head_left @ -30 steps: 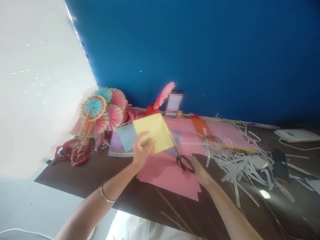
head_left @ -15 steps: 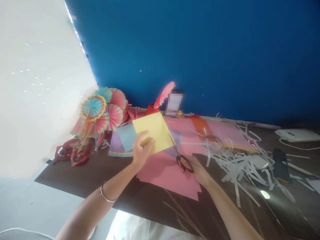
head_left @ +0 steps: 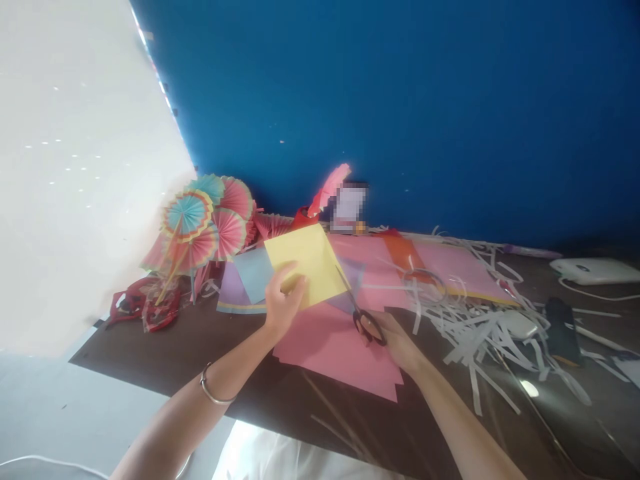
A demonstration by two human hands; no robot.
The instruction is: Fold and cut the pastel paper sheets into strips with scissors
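My left hand pinches the near left part of a yellow paper sheet, thumb on top and the other fingers partly hidden. A pair of scissors with dark handles is in my right hand, fingers through the loops. Its blades lie along the right edge of the yellow sheet, pointing away from me. Beneath both hands, pink paper sheets rest on the dark table. Blue paper shows just left of the yellow sheet.
Folded paper fans stand at the back left, above a red plastic-wrapped item. White paper strips lie heaped on the right, near a black object and a white device. A blue wall rises behind.
Both hands and the yellow sheet stay almost in place. Thin strips near the table's front edge look shifted slightly to the left.
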